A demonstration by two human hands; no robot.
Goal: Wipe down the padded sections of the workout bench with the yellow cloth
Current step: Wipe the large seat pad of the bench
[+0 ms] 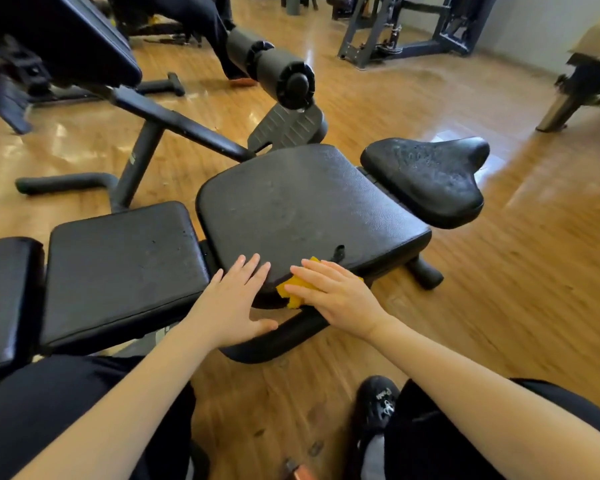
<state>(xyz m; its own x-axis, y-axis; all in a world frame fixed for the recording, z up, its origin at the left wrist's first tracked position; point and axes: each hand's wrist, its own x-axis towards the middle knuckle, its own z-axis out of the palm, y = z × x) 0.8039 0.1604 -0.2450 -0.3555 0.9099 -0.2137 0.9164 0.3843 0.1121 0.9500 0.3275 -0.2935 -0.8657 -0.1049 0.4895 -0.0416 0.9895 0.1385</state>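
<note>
Here, on a glossy wood gym floor (499,289), the flat right hand (333,299) presses a yellow cloth (293,289) against the black bench pad (302,206); the left hand (232,299) rests flat, fingers spread.

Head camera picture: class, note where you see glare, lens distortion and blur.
Head view: glare lies in pale patches on the wooden floor past the bench pad; wide-angle distortion bows the scene and stretches both forearms at the lower edge; the floor at the right edge looks smeared; the left hand, right hand and yellow cloth are fairly sharp.
</note>
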